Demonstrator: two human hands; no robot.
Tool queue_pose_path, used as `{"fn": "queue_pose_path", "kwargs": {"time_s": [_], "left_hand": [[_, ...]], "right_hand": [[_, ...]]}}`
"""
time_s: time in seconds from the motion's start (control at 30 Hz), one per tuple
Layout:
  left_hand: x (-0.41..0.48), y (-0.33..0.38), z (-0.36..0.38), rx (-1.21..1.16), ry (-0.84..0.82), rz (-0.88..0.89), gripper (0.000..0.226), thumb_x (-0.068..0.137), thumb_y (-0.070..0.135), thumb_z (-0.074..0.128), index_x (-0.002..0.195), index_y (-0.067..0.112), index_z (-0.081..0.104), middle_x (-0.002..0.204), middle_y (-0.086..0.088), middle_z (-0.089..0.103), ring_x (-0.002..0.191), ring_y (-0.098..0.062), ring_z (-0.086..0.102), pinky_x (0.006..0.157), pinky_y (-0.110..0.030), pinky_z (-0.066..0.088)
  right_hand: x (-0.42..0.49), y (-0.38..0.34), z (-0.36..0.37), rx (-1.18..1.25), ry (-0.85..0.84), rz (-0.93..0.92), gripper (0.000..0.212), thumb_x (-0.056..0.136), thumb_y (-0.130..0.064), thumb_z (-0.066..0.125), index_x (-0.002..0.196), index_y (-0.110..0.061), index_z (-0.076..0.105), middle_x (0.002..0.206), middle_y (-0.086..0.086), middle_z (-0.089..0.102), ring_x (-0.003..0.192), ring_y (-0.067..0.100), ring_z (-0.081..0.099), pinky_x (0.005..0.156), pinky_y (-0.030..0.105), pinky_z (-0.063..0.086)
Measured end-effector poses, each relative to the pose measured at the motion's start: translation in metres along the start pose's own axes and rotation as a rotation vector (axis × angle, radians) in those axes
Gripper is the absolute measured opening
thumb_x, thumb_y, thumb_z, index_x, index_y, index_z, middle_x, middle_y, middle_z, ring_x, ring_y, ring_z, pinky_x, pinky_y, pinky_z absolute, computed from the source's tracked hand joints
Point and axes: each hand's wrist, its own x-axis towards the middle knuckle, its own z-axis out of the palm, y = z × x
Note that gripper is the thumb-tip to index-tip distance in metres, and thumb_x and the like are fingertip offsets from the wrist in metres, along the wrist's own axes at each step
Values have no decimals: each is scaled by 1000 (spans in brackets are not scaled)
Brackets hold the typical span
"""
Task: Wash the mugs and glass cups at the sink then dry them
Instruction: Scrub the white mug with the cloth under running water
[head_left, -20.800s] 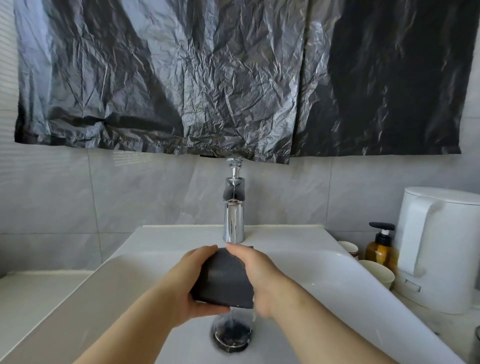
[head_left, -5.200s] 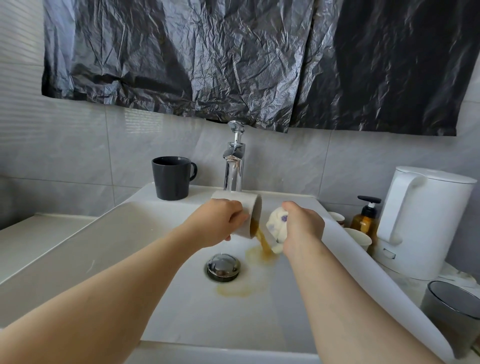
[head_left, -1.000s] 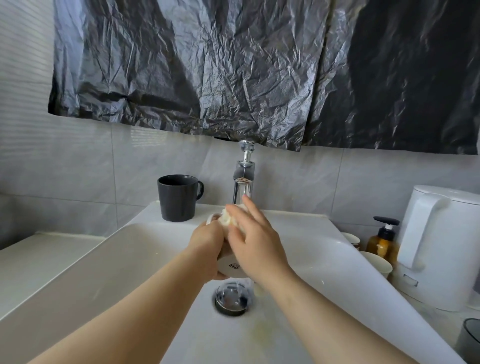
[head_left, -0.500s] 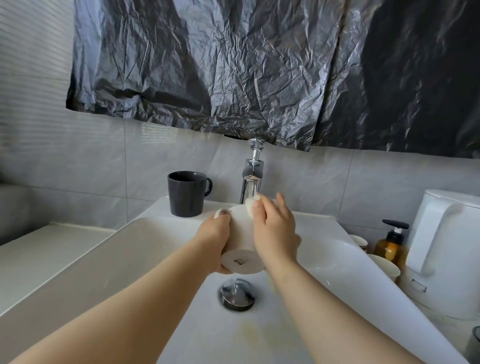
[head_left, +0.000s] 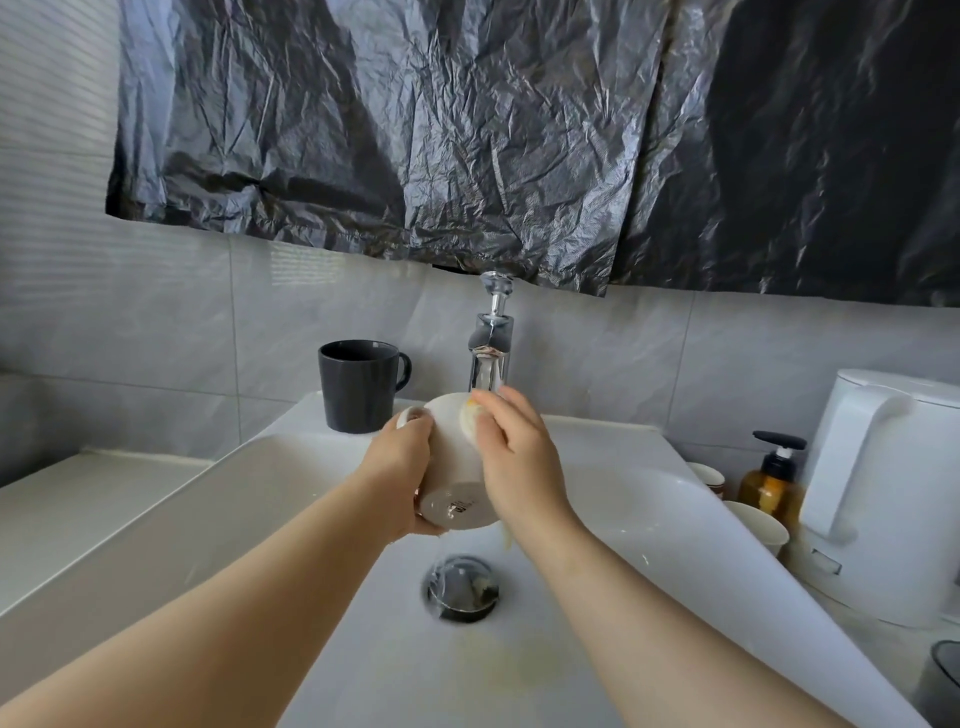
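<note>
In the head view, the left hand (head_left: 400, 467) gripped a white mug (head_left: 452, 467), tilted base toward the camera, over the sink (head_left: 649, 499) just below the tap (head_left: 491, 353). The right hand (head_left: 511, 457) pressed a pale sponge (head_left: 470, 418) against the mug's side, fingers nearly straight. A dark mug (head_left: 358, 387) stood upright on the sink's back ledge.
</note>
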Motion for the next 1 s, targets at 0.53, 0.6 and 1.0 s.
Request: {"fn": "queue_pose_path", "kwargs": {"time_s": [0.53, 0.6, 1.0], "left_hand": [[-2, -28, 8, 59, -4, -96, 18, 99, 37, 42, 107, 43, 56, 93, 4, 61, 80, -20, 60, 79, -48, 55], [-3, -28, 8, 55, 24, -130, 18, 98, 39, 42, 108, 45, 57, 99, 4, 61, 88, -20, 59, 85, -49, 53], [16, -14, 11, 200, -25, 37, 12, 91, 49, 51, 97, 53, 60, 95, 12, 67, 91, -14, 64, 88, -48, 54]], "right_hand": [[-3, 18, 3, -59, -40, 296, 29, 95, -28, 49, 122, -31, 61, 158, -3, 13, 145, 12, 15, 115, 29, 21], [0, 20, -2, 48, -41, 469, 36, 99, -32, 39, 132, -39, 49, 159, -3, 10, 145, 11, 9, 112, 27, 17], [26, 23, -6, 211, 105, 382, 21, 87, -15, 61, 86, -35, 54, 147, 0, 29, 125, -11, 28, 96, 8, 24]]}}
